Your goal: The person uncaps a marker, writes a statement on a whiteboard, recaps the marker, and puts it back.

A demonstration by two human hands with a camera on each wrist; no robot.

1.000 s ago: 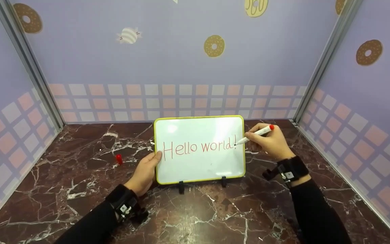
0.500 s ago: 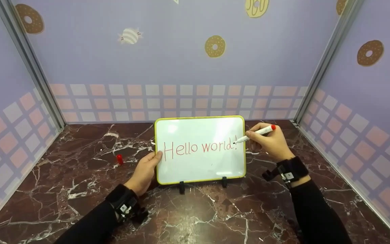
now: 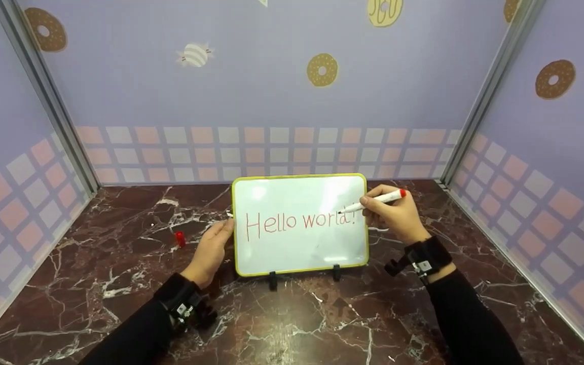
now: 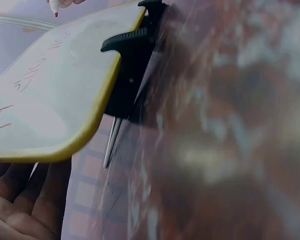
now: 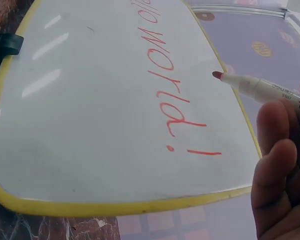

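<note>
A small whiteboard (image 3: 297,248) with a yellow frame stands upright, tilted back, in two black stand clips (image 3: 272,280). Red handwriting on it reads "Hello world!" My right hand (image 3: 396,215) pinches a white marker (image 3: 383,199) with a red end, uncapped. In the right wrist view its red tip shows in front of the board, apart from the letters. My left hand (image 3: 212,251) is at the board's left edge, thumb off the front face. The left wrist view shows its fingers (image 4: 45,205) loosely extended beside the yellow rim. A red marker cap (image 3: 180,239) stands on the table, left of the board.
The dark red marbled table (image 3: 119,304) is enclosed by lilac walls with checkered bands and doughnut prints. Grey metal posts (image 3: 495,86) mark the back corners. A black arrow mark (image 3: 341,304) lies on the table before the board.
My right hand has drawn the marker back from the exclamation mark and shifted left. My left thumb has come off the board's front, and that hand has moved slightly left. The board stays put.
</note>
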